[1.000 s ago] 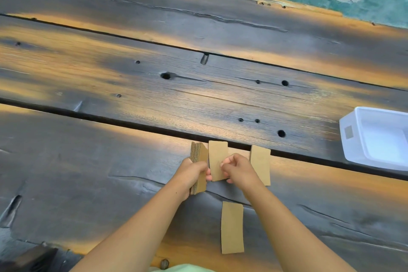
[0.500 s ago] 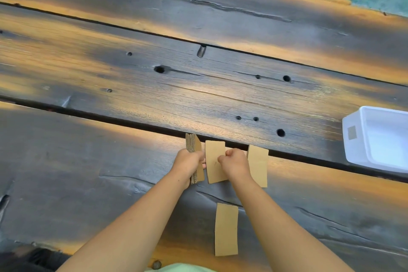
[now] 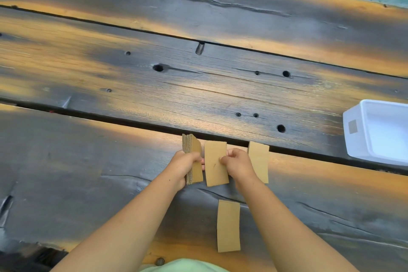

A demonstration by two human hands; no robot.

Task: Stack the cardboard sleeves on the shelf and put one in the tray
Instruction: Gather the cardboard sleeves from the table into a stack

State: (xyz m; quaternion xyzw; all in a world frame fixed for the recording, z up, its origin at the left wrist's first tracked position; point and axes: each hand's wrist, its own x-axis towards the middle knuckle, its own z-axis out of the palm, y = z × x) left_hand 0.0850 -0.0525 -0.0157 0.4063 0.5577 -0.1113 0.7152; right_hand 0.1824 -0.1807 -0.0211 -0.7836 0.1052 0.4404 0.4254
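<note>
Clearly the risk sits at lower centre: the left hand (image 3: pixel 184 164) is clamped round an upright stack of sleeves (image 3: pixel 192 158) on the tabletop (image 3: pixel 110 172), and the right hand (image 3: pixel 237 163) pinches a single sleeve (image 3: pixel 214 164) just beside it, so a crooked merge could fan the stack. Two loose sleeves (image 3: pixel 228 225) lie nearby, and the white tray (image 3: pixel 353 139) at the right edge looks empty.
</note>
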